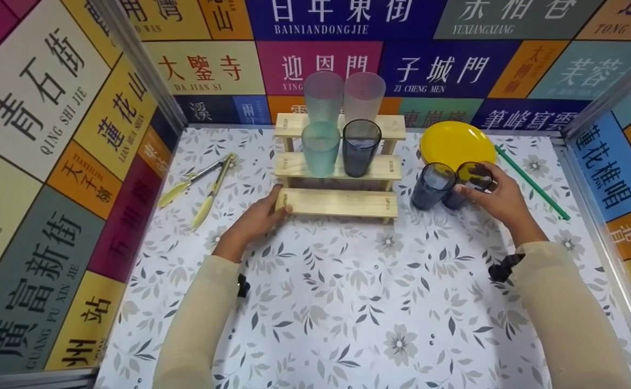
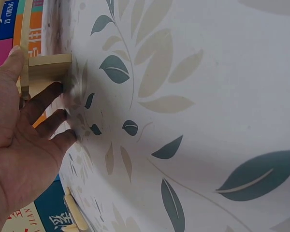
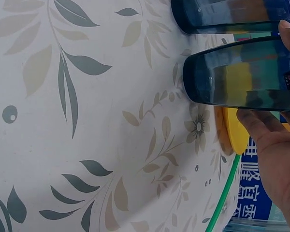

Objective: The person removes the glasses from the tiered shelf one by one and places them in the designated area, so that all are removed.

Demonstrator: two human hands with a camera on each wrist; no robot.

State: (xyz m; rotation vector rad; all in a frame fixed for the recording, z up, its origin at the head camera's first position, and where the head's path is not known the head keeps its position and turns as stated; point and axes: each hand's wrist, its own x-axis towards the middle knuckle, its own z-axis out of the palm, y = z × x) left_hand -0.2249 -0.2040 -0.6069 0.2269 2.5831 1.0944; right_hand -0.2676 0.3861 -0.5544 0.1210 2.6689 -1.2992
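A three-step wooden rack (image 1: 337, 202) stands at the middle back. My left hand (image 1: 261, 216) holds the left end of its lowest step, thumb on the front edge. My right hand (image 1: 502, 197) grips a dark blue-grey tumbler (image 3: 241, 72), thumb on one side and fingers on the other. A second dark tumbler (image 1: 432, 189) stands upright just left of it. On the rack's middle step stand a green frosted cup (image 1: 321, 151) and a dark tumbler (image 1: 360, 148). Two clear frosted cups (image 1: 323, 92) stand on the top step.
Behind the right-hand tumblers lies a yellow plate (image 1: 456, 138). A green straw (image 1: 534, 183) lies to its right. Tongs with yellow tips (image 1: 202, 183) lie spread at the left. Printed panels wall in the flower-patterned table (image 1: 342, 324) at the back and sides.
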